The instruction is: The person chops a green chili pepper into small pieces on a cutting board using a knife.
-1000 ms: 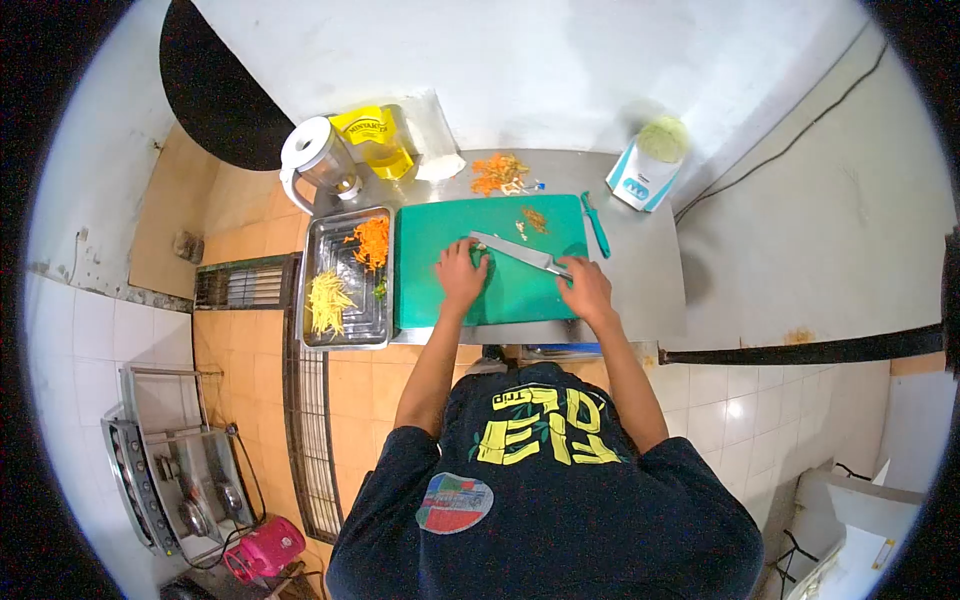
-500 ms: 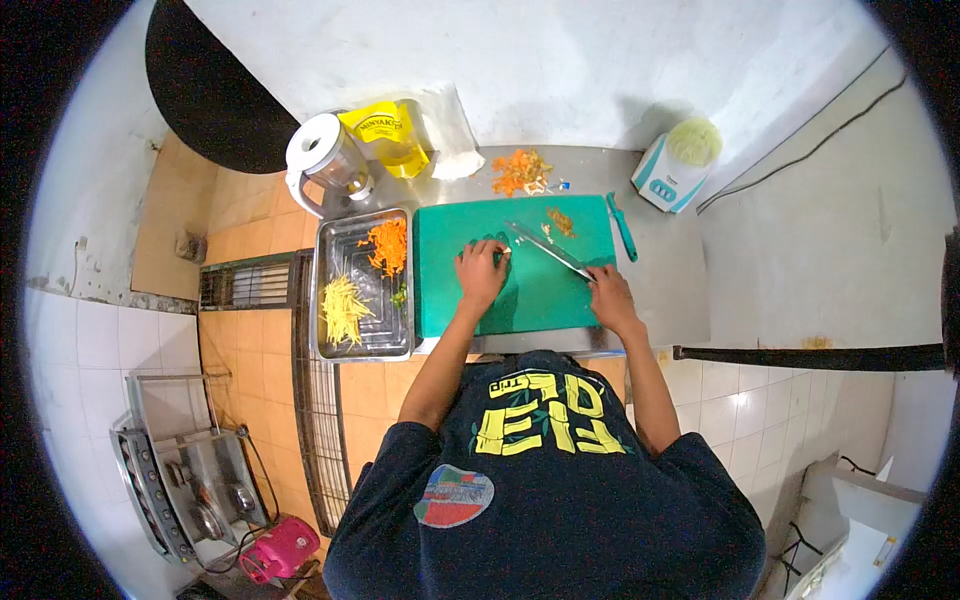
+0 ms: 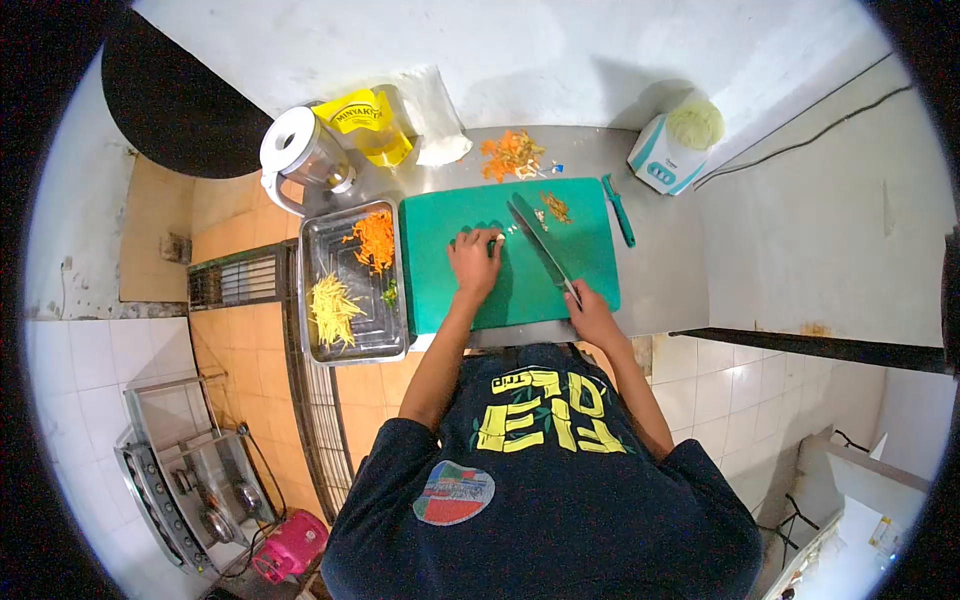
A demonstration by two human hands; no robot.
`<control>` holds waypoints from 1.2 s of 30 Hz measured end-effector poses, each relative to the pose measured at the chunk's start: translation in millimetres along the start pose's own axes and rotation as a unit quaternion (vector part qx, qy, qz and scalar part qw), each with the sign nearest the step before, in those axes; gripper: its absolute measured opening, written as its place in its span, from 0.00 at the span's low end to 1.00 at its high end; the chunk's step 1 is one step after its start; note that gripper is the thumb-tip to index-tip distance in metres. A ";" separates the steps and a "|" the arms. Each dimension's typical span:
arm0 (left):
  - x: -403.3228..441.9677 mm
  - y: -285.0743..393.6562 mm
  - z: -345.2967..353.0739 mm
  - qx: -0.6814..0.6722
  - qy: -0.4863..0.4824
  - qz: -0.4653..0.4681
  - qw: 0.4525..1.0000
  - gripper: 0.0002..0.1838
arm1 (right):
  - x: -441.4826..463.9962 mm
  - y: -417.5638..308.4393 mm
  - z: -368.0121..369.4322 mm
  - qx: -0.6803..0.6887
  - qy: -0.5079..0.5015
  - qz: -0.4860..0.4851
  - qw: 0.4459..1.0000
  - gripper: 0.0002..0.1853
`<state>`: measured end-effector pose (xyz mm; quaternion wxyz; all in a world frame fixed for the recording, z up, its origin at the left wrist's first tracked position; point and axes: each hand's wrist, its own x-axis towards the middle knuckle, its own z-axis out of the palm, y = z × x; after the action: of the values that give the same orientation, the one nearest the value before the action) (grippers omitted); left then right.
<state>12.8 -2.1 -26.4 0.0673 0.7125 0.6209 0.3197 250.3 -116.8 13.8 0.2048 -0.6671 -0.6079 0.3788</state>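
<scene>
And here the right hand [image 3: 594, 316] grips the long steel knife [image 3: 544, 240] by its handle, blade angled over the green cutting board [image 3: 440, 290], while the left hand's [image 3: 474, 264] bunched fingers pin a small pale piece [image 3: 500, 237], presumably steadying it for the blade.

From where I stand, both arms reach forward from the torso, bent at the elbows, the forearms bare. The left forearm [image 3: 440, 355] slants forward and inward, and its wrist [image 3: 470, 298] runs nearly in line with it. The left hand [image 3: 474, 264] lies with its back upward, fingers bent and held close together, the thumb on the inner side. The right forearm [image 3: 642, 395] angles forward and in toward the midline. The right hand [image 3: 591, 314] is closed in a grip, its back up, fingers wrapped inward. The two hands are well apart, the left one reaching farther forward than the right.
</scene>
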 end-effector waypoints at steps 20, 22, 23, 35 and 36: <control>-11.5 -17.5 -29.4 -0.011 -0.007 -0.056 0.998 0.06 | 9.8 3.7 15.2 -0.023 -0.018 0.010 1.000 0.18; -12.4 -16.8 -27.1 -0.005 -0.004 -0.053 0.999 0.06 | 8.9 1.9 4.7 -0.028 -0.003 0.035 0.999 0.18; -12.8 -16.1 -25.6 -0.004 -0.006 -0.051 0.999 0.06 | 7.5 1.1 -0.4 -0.016 0.015 0.042 0.999 0.17; 7.1 13.0 0.4 -0.037 -0.028 0.035 0.998 0.05 | -14.1 9.8 -2.4 0.036 0.061 0.060 0.996 0.15; 8.5 15.2 -0.7 -0.039 -0.030 0.032 0.998 0.05 | -15.5 6.2 -0.9 0.038 0.060 0.054 0.996 0.15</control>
<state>25.4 2.2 -15.2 0.1034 0.7380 0.5827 0.3243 255.5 -132.7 13.8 0.2457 -0.7122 -0.5427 0.3713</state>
